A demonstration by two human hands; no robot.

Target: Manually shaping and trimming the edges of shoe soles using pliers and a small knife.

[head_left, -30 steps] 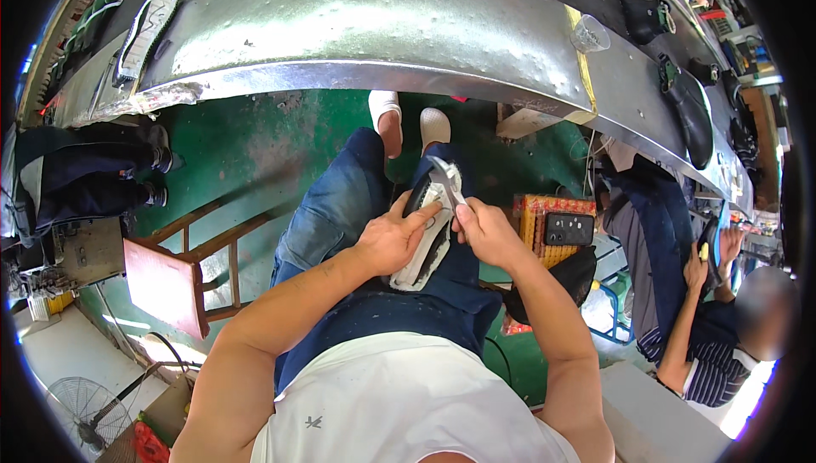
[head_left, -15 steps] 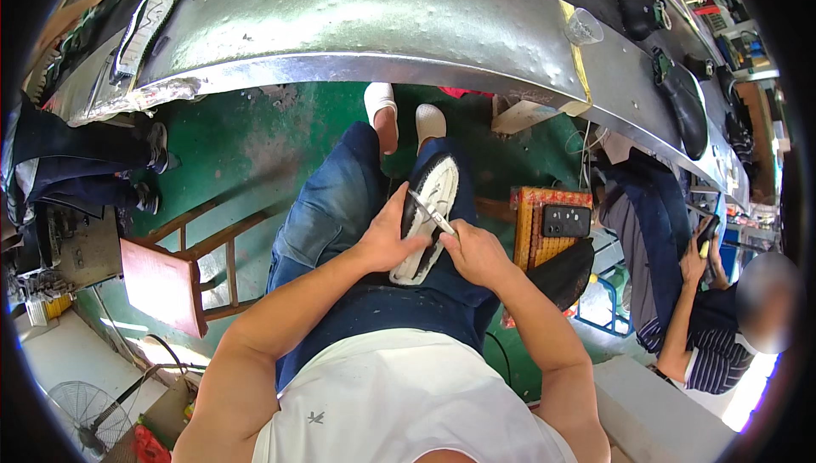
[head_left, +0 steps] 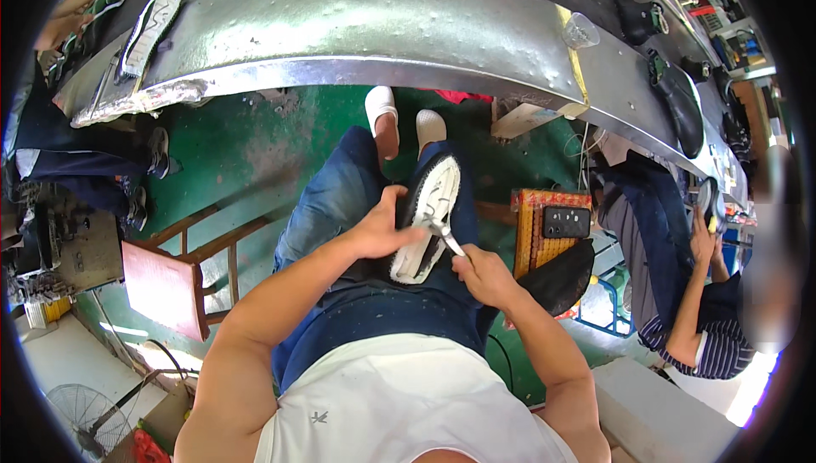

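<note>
A black shoe (head_left: 422,238) lies across my right thigh, its whitish, rough-edged underside facing up. My left hand (head_left: 381,229) is at its left side, fingers and thumb spread apart, one digit reaching over the white underside. Whether it touches the shoe is hard to tell. In my right hand (head_left: 487,278) is a silvery metal hand tool (head_left: 450,239), gripped by its handle. The tool's head is over the middle of the underside, slightly blurred, so its exact kind does not show.
A metal-edged bench (head_left: 357,25) curves ahead, bearing another shoe underside (head_left: 151,30), a clear plastic cup (head_left: 580,31) and black boots (head_left: 676,102). A wooden stool (head_left: 161,289) is at left, and a phone (head_left: 566,222) on a beaded seat at right. A co-worker (head_left: 693,327) sits at far right.
My left hand has opened away from the shoe's edge, its fingers spreading. My right hand has drawn down and right, and the tool now points more steeply up toward the shoe's middle.
</note>
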